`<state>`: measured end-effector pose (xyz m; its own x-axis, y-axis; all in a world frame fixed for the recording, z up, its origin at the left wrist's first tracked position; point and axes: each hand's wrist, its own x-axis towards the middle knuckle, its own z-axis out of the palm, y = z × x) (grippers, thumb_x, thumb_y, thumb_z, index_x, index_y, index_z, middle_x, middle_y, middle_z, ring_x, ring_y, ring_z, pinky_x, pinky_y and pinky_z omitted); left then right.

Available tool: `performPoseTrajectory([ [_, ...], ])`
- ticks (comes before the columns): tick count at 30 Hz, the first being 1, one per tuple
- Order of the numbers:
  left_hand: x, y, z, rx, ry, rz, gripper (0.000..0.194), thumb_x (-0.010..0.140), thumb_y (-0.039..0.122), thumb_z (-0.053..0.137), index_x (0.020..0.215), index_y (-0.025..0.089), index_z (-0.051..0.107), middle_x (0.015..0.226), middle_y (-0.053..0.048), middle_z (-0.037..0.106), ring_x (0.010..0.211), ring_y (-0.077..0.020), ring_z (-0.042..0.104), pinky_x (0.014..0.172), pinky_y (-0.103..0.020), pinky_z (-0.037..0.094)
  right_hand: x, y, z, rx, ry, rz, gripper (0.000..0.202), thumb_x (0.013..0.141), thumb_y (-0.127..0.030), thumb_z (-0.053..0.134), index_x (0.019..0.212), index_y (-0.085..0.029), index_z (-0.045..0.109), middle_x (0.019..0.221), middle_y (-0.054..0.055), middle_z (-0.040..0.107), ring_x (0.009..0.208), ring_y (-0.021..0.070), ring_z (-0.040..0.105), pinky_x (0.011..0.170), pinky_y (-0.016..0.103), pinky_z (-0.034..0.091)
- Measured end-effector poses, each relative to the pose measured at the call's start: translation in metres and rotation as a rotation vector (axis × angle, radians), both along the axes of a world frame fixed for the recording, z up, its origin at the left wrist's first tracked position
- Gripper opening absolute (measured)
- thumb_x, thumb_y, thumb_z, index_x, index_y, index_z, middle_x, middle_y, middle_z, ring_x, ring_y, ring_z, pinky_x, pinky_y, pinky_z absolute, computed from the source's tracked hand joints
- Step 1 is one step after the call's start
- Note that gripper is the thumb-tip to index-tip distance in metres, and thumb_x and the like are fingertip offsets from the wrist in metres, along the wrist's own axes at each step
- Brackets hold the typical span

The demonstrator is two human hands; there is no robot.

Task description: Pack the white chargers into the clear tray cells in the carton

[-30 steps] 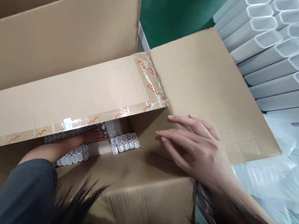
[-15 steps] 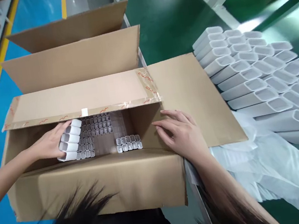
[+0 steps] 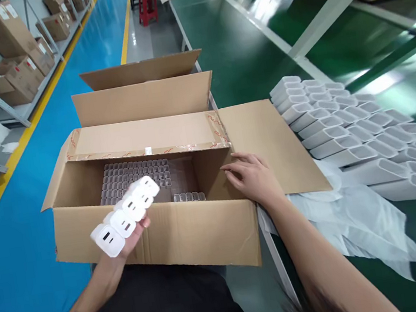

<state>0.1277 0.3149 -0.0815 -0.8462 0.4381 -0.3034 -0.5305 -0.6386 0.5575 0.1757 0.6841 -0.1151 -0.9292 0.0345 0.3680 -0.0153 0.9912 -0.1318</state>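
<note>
My left hand [image 3: 136, 239] is closed around a row of several white tubes [image 3: 126, 215], held above the front edge of the cardboard box [image 3: 157, 231]. Their ends facing me show dark slots. Inside the box, small white pieces [image 3: 114, 183] stand in rows at the left and middle, with a smaller group [image 3: 189, 197] near the front right. My right hand [image 3: 254, 178] rests by the box's right edge against the opened flap [image 3: 272, 141], fingers apart and holding nothing.
White oval tubes [image 3: 344, 125] are stacked on the green table [image 3: 221, 34] at the right. Translucent plastic sheets [image 3: 351, 223] lie in front of them. Another open box [image 3: 145, 100] stands behind. Shelves with cartons [image 3: 17, 80] and a red stool [image 3: 147, 6] are farther off.
My left hand has lifted the white tubes out of the box, towards me, and turned them so their slotted ends show. My right hand stays by the flap. The view has tilted up.
</note>
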Motion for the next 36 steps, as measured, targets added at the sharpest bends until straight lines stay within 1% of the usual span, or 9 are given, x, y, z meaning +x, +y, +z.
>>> performPoseTrajectory([
  [2, 0.017, 0.022, -0.006, 0.174, 0.006, -0.149, 0.033, 0.066, 0.041, 0.084, 0.089, 0.023, 0.069, 0.093, -0.003, 0.068, 0.067, -0.0142, 0.054, 0.055, -0.026, 0.043, 0.000, -0.001, 0.000, -0.001, -0.013, -0.009, 0.028, 0.092, -0.026, 0.048, 0.094, -0.019, 0.075, 0.096, 0.007, 0.077, 0.121, 0.0305, 0.058, 0.102, 0.049, 0.042],
  [5, 0.035, 0.042, -0.008, 0.370, -0.026, -0.348, 0.030, 0.069, 0.039, 0.083, 0.090, 0.022, 0.068, 0.090, -0.003, 0.066, 0.070, -0.0139, 0.054, 0.056, -0.024, 0.040, 0.000, -0.002, 0.000, -0.002, -0.030, -0.011, 0.028, 0.092, -0.025, 0.049, 0.095, -0.020, 0.076, 0.097, 0.007, 0.077, 0.122, 0.0304, 0.057, 0.103, 0.049, 0.041],
  [10, 0.056, 0.052, -0.016, 0.452, -0.112, -0.520, 0.025, 0.071, 0.029, 0.080, 0.090, 0.021, 0.065, 0.084, -0.002, 0.062, 0.071, -0.0138, 0.053, 0.057, -0.025, 0.035, 0.000, -0.003, 0.002, 0.006, -0.045, -0.002, 0.029, 0.092, -0.026, 0.048, 0.096, -0.020, 0.076, 0.098, 0.007, 0.077, 0.122, 0.0300, 0.056, 0.103, 0.049, 0.040],
  [16, 0.061, 0.055, -0.023, 0.488, -0.148, -0.559, 0.025, 0.071, 0.030, 0.081, 0.088, 0.021, 0.065, 0.086, -0.002, 0.063, 0.071, -0.0134, 0.052, 0.057, -0.025, 0.033, 0.000, -0.003, 0.003, 0.020, -0.052, 0.001, 0.029, 0.092, -0.026, 0.047, 0.096, -0.020, 0.076, 0.097, 0.008, 0.077, 0.122, 0.0300, 0.055, 0.103, 0.048, 0.040],
  [20, 0.061, 0.054, -0.024, 0.503, -0.160, -0.620, 0.033, 0.070, 0.030, 0.082, 0.097, 0.023, 0.067, 0.089, -0.002, 0.064, 0.071, -0.0127, 0.054, 0.058, -0.025, 0.034, -0.001, -0.002, 0.002, 0.020, -0.055, 0.005, 0.029, 0.092, -0.026, 0.047, 0.096, -0.021, 0.075, 0.096, 0.007, 0.077, 0.122, 0.0291, 0.055, 0.103, 0.048, 0.039],
  [23, 0.061, 0.054, -0.024, 0.493, -0.156, -0.660, 0.043, 0.069, 0.036, 0.084, 0.107, 0.024, 0.066, 0.089, -0.002, 0.064, 0.071, -0.0127, 0.053, 0.059, -0.026, 0.035, -0.001, -0.001, 0.002, 0.014, -0.055, -0.002, 0.028, 0.092, -0.026, 0.048, 0.096, -0.022, 0.075, 0.097, 0.007, 0.077, 0.122, 0.0290, 0.055, 0.102, 0.048, 0.039],
  [27, 0.060, 0.056, -0.027, 0.456, -0.143, -0.694, 0.046, 0.072, 0.043, 0.082, 0.111, 0.025, 0.066, 0.083, -0.001, 0.062, 0.068, -0.0122, 0.052, 0.058, -0.027, 0.033, -0.001, -0.002, 0.002, 0.014, -0.059, -0.004, 0.029, 0.092, -0.026, 0.048, 0.096, -0.021, 0.076, 0.098, 0.008, 0.077, 0.122, 0.0296, 0.055, 0.103, 0.048, 0.039],
  [33, 0.059, 0.057, -0.029, 0.400, -0.089, -0.713, 0.051, 0.066, 0.039, 0.083, 0.111, 0.024, 0.065, 0.081, -0.001, 0.060, 0.069, -0.0137, 0.052, 0.058, -0.028, 0.031, -0.001, -0.002, 0.001, 0.022, -0.047, -0.014, 0.030, 0.092, -0.027, 0.047, 0.095, -0.019, 0.076, 0.098, 0.010, 0.077, 0.122, 0.0299, 0.056, 0.102, 0.048, 0.041],
  [36, 0.058, 0.058, -0.026, 0.388, -0.106, -0.707, 0.052, 0.070, 0.039, 0.079, 0.117, 0.025, 0.063, 0.079, -0.001, 0.059, 0.067, -0.0134, 0.051, 0.057, -0.027, 0.030, -0.001, -0.001, 0.001, 0.017, -0.045, -0.005, 0.030, 0.092, -0.027, 0.047, 0.095, -0.020, 0.076, 0.096, 0.010, 0.077, 0.121, 0.0302, 0.056, 0.101, 0.049, 0.041],
])
